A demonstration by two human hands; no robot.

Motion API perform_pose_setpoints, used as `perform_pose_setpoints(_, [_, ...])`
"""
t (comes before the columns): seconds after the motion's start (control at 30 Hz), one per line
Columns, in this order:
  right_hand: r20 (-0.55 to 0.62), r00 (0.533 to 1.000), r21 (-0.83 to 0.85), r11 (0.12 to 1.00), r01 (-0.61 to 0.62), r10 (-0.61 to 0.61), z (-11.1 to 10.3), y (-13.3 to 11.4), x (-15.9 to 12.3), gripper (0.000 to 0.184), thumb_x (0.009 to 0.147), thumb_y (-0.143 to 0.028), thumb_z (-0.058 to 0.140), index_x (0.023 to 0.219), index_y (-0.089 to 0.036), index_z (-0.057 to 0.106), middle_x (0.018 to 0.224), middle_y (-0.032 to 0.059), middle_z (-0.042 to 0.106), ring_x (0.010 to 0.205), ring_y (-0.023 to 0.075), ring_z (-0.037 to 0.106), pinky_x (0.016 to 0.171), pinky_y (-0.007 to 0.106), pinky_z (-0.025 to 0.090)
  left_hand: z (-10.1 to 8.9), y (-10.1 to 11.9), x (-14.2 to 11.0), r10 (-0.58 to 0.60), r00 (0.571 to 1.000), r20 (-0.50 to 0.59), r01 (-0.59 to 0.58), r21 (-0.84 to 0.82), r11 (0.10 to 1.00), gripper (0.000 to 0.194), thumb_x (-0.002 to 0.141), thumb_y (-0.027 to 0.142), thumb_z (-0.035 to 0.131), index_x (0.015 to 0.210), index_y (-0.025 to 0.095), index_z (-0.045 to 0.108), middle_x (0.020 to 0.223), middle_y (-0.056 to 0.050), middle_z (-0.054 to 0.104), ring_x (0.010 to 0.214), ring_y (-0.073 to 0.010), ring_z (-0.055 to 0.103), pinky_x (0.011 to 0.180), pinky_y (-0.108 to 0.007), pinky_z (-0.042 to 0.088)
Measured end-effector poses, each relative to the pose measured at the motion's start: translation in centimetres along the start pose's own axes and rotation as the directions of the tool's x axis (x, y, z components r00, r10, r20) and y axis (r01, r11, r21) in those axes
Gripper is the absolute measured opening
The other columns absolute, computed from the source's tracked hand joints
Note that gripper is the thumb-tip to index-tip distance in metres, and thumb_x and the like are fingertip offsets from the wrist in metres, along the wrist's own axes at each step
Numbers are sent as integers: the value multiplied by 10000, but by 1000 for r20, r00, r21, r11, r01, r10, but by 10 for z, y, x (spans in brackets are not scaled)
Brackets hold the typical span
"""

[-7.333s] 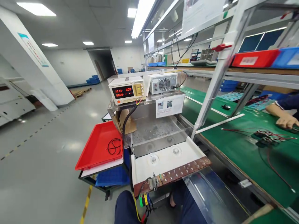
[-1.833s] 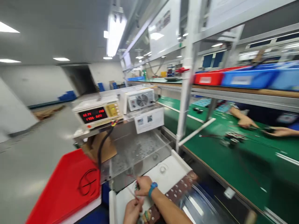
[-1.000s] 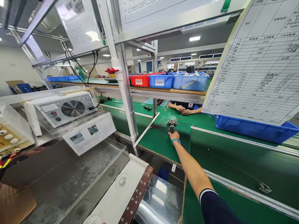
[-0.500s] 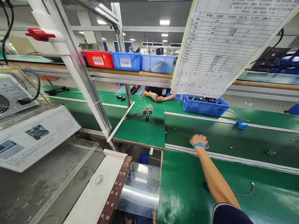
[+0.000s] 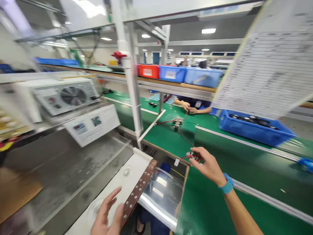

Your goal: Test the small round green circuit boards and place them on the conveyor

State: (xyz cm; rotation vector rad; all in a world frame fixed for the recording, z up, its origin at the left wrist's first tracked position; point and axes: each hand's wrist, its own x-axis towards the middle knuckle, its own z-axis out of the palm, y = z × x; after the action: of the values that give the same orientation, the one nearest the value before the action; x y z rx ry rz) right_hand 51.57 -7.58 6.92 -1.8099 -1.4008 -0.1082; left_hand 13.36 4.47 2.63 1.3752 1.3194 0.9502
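My right hand (image 5: 209, 165), with a blue band at the wrist, pinches a small silver-and-dark part with red wires (image 5: 191, 156). It is above the near edge of the green tabletop (image 5: 168, 135). A cluster of similar small parts with red wires (image 5: 177, 122) lies farther back on that tabletop. My left hand (image 5: 107, 213) is low in the view, thumb and fingers apart, holding nothing. Beneath it is a white strip (image 5: 133, 160) edged by a brown, riveted band (image 5: 139, 187); whether the hand touches the strip I cannot tell.
Across the bench a person's hands (image 5: 190, 108) hold a red wire. A blue bin of dark parts (image 5: 254, 127) stands at right. A white upright post (image 5: 132, 91) and a grey box with a fan (image 5: 66, 94) are on the left. A sheet of paper (image 5: 264, 65) hangs at upper right.
The view has swung left. My right hand has come from the green conveyor channel to the tabletop's near edge, the wired part now showing in its fingers. My left hand has come into view.
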Motion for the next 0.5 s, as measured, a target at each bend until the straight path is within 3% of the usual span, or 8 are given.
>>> perform_pose_setpoints(0.03, [73,992,90,991,96,-103,16,-28,7,316,917,-381,613,1208,-259,600,1009,74,633,718,173,590,659,312,525,3,13,-5,129,991,-17,-129,26,991,627,701,604,730,1238,286,663,1427,-65,603,1364,-382,481,1202,-532,306])
perform_pose_setpoints(0.1, [201,935,283,931,230,-292,51,-77,17,298,926,-334,618,1217,-278,594,1051,77,629,738,167,595,659,302,528,4,31,-11,393,919,-29,-389,105,915,614,774,454,721,1346,270,597,1510,-74,523,1454,-344,373,1233,-487,244])
perform_pose_setpoints(0.17, [282,850,463,839,286,-445,93,-114,25,296,928,-300,624,1220,-274,589,1044,72,628,752,160,598,661,289,524,-2,35,-12,458,887,55,-459,199,866,671,800,379,710,1430,263,511,1562,-87,457,1496,-330,295,1238,-501,197])
perform_pose_setpoints(0.23, [322,778,586,759,284,-540,144,-143,32,274,919,-286,635,1189,-253,597,998,56,628,766,157,598,682,281,516,-15,24,-11,324,934,151,-351,207,913,682,780,369,730,1414,240,516,1494,-128,531,1436,-336,397,1197,-505,262])
perform_pose_setpoints(0.27, [343,753,616,739,271,-562,173,-155,34,261,912,-282,641,1167,-239,604,971,48,625,773,158,598,696,279,510,-23,13,-11,201,959,197,-235,164,958,628,786,399,718,1362,213,552,1364,-151,635,1322,-331,526,1130,-491,354])
perform_pose_setpoints(0.33, [415,720,595,765,247,-556,235,-177,32,241,884,-267,661,1113,-204,621,929,42,623,785,165,599,722,281,496,-39,-14,-17,-50,961,271,53,-4,999,505,815,515,648,1177,165,618,917,-108,751,919,-269,696,870,-411,499])
perform_pose_setpoints(0.4, [528,685,479,842,247,-501,293,-196,24,202,847,-243,683,1031,-172,641,915,54,635,817,183,609,754,285,479,-53,-44,-27,-225,928,296,293,-210,933,499,808,633,594,985,166,614,596,8,625,600,-184,629,632,-309,452])
perform_pose_setpoints(0.5, [699,598,276,919,281,-392,360,-217,1,137,827,-241,679,932,-157,655,945,88,672,893,214,632,789,282,457,-66,-81,-51,-369,897,243,441,-443,780,531,715,685,681,856,183,580,542,60,548,522,-132,578,563,-251,385])
